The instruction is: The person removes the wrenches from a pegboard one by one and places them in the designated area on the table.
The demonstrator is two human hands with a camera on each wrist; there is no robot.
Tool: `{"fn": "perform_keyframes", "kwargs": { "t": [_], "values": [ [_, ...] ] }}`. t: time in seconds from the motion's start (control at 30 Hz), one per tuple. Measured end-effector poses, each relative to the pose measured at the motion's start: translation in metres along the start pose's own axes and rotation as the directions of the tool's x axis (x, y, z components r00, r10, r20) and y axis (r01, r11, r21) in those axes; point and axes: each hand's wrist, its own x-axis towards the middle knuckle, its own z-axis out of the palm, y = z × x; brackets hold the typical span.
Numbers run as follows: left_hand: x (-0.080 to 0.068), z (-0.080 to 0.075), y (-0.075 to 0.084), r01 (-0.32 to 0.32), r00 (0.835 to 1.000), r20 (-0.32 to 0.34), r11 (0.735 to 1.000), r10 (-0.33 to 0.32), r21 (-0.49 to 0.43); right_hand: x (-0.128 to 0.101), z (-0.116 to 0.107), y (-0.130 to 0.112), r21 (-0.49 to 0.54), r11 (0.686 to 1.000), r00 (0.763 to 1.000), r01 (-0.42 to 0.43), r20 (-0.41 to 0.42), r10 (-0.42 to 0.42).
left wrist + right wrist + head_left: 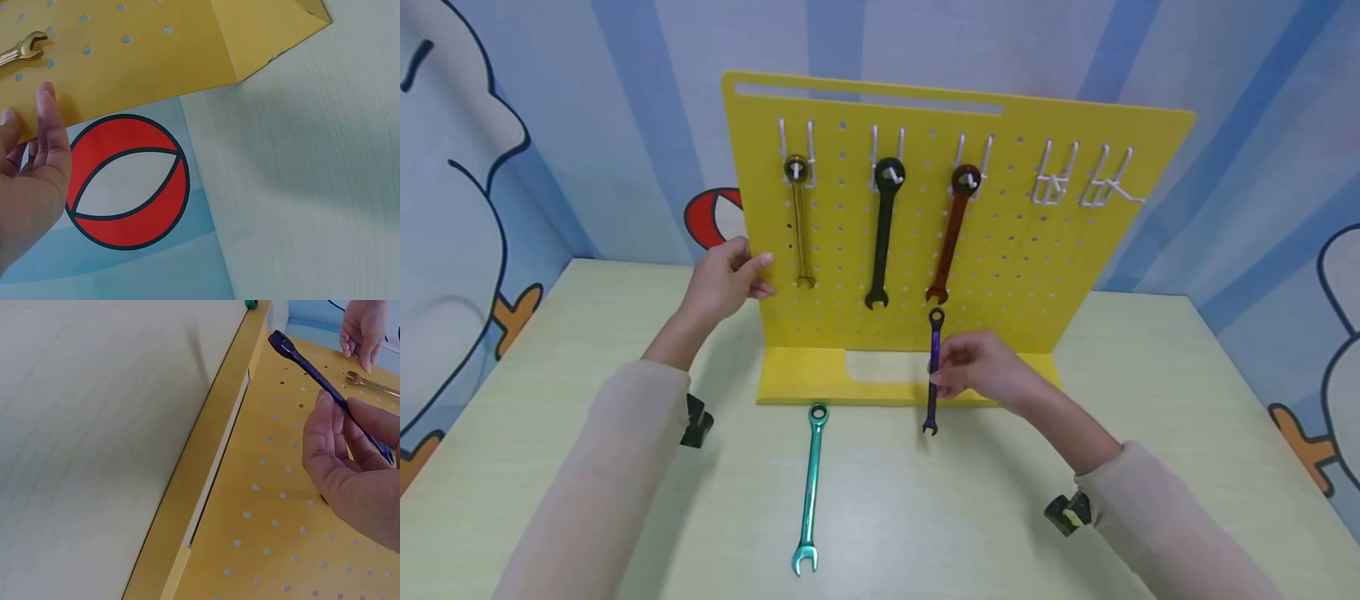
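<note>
My right hand (981, 367) pinches a purple combination wrench (934, 350) around the middle of its shaft. Ring end up, this wrench hangs before the lower part of the yellow pegboard (1000, 275). At the board's left edge, my left hand (722, 279) grips the side; in the left wrist view some of its fingers pass behind the edge. Three wrenches hang from hooks: a gold wrench (801, 225), a black wrench (883, 233) and a red-brown wrench (951, 237). On the table below lies a teal wrench (812, 492), its open jaw toward me.
Two sets of white hooks (1051, 175) on the board's right side carry no wrench. The pegboard stands on a yellow base (805, 375) with a cutout, on a pale table (880, 533). Behind it is a blue striped wall (925, 42) with cartoon figures.
</note>
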Motion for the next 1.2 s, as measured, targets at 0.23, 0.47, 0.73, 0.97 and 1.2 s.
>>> {"fn": "perform_keyframes", "kwargs": {
  "t": [0.23, 0.47, 0.73, 0.97, 1.2],
  "values": [
    [0.001, 0.000, -0.001, 0.000, 1.000, -0.005, 1.000, 0.000, -0.009, 0.003, 0.008, 0.002, -0.008, 1.000, 1.000, -0.001, 0.024, 0.001],
    [0.002, 0.000, 0.000, 0.009, 1.000, -0.002, 1.000, -0.009, -0.014, 0.006, 0.016, 0.005, 0.004, 1.000, 0.998, 0.004, 0.069, -0.004],
    [0.001, 0.000, 0.000, 0.011, 1.000, -0.001, 1.000, -0.011, -0.014, 0.008, 0.029, 0.013, -0.017, 1.000, 0.996, 0.011, 0.093, -0.010],
    [0.002, 0.000, 0.001, 0.018, 1.000, -0.003, 1.000, -0.018, -0.010, 0.013, 0.042, 0.019, -0.019, 0.999, 0.994, -0.028, 0.103, 0.030],
    [0.001, 0.001, 0.001, 0.022, 1.000, -0.003, 1.000, -0.022, -0.010, 0.015, 0.054, 0.021, 0.028, 0.997, 0.989, -0.075, 0.132, 0.071]
  ]
}}
